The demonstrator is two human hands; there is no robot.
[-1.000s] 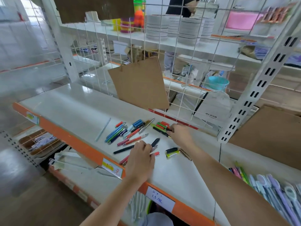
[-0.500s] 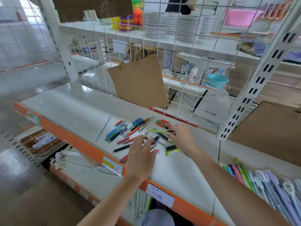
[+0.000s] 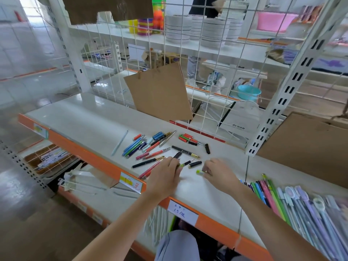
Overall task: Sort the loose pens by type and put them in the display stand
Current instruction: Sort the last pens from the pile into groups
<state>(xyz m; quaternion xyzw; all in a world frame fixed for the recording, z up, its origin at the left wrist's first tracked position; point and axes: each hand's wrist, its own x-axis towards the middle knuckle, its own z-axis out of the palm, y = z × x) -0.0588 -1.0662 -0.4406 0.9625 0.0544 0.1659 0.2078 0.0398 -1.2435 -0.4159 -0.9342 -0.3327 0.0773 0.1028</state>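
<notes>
Loose pens lie scattered on the white shelf (image 3: pixel 84 117): a blue and green cluster (image 3: pixel 134 146), red and pink pens (image 3: pixel 156 153), a black pen (image 3: pixel 146 162), a black and gold pen (image 3: pixel 185 152), and short red and green pieces (image 3: pixel 186 138). My left hand (image 3: pixel 165 175) lies over some pink pens, and its fingertips pinch a black pen with a green end (image 3: pixel 185 164). My right hand (image 3: pixel 219 172) pinches a short green pen piece (image 3: pixel 199 172) just above the shelf. A black cap (image 3: pixel 195 164) lies between the two hands.
A clear pen (image 3: pixel 120 142) lies apart at the left. Sorted pens and long lilac items (image 3: pixel 282 200) fill the section to the right, past a thin wire divider (image 3: pixel 246 176). A wire grid with a hanging brown paper bag (image 3: pixel 160 93) backs the shelf. Brown cardboard (image 3: pixel 305 146) lies at the far right.
My right hand drew back from the far pens toward me, first carrying a green pen; it now pinches a short green piece. My left hand shifted right and took the black and green pen.
</notes>
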